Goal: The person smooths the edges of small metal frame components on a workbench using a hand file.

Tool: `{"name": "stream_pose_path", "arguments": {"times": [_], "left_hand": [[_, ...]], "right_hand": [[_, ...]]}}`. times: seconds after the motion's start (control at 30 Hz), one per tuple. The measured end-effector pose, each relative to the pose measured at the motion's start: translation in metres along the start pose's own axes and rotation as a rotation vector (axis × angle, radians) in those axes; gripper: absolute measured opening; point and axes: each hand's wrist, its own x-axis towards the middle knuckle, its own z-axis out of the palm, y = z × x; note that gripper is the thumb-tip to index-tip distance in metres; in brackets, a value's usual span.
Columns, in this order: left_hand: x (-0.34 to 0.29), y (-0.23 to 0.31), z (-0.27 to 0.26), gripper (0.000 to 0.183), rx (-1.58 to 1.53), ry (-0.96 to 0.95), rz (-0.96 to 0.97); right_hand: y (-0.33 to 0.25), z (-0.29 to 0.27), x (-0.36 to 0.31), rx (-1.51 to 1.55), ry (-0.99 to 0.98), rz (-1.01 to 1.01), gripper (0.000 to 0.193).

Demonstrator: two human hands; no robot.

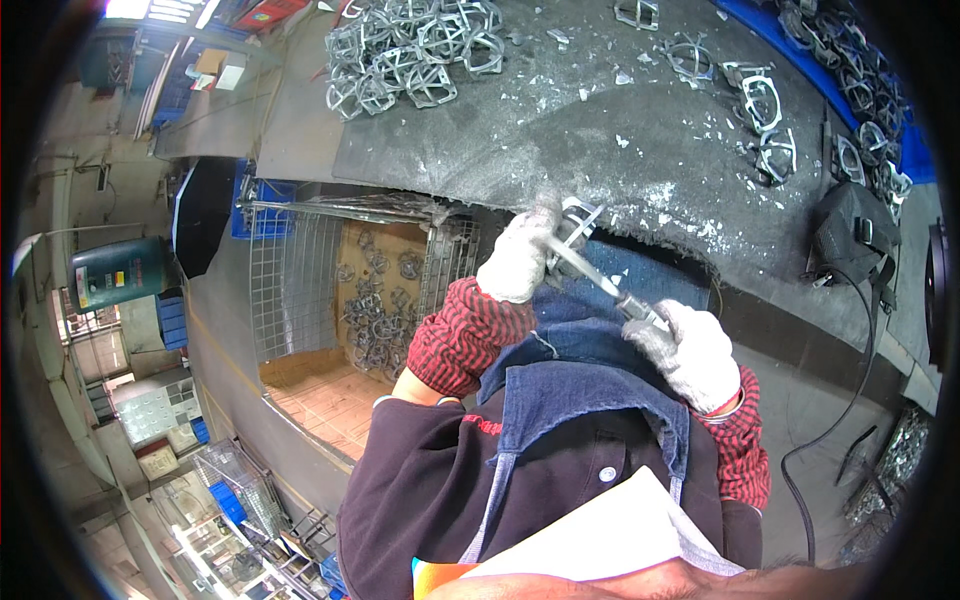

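My left hand [515,262], in a white glove, is closed on a small silver metal frame [581,222] at the bench's near edge. In my right hand [692,358], also gloved in white, is the handle end of a long, slim metal hand tool [592,272] that looks like a file. Its blade runs up and left to the frame and overlaps it; whether the two touch I cannot tell. Blue denim apron cloth [610,345] lies below both hands.
Similar frames form a heap [415,55] on the grey workbench [450,150], among metal flakes. Several loose frames [762,105] lie at right, near a blue bin [915,150]. A black pouch [855,235] trails a cable. Left of me, a wire-mesh crate [292,290] holds more frames.
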Motion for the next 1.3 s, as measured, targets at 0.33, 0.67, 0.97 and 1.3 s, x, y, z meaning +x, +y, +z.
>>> {"name": "stream_pose_path", "arguments": {"times": [0.33, 0.67, 0.97, 1.3], "left_hand": [[-0.011, 0.007, -0.002, 0.07, 0.103, -0.173, -0.007], [0.014, -0.005, 0.015, 0.039, -0.97, -0.378, 0.033], [0.011, -0.008, 0.022, 0.066, -0.887, -0.469, -0.198], [0.036, -0.057, 0.014, 0.045, -0.853, -0.76, 0.052]], "right_hand": [[-0.002, -0.002, 0.008, -0.081, 0.177, 0.151, 0.047], [0.019, 0.004, 0.015, 0.259, 0.189, 0.219, 0.038], [0.003, 0.022, 0.011, 0.218, 0.247, 0.001, 0.035], [0.028, 0.004, 0.021, 0.562, -0.153, 0.045, 0.024]]}}
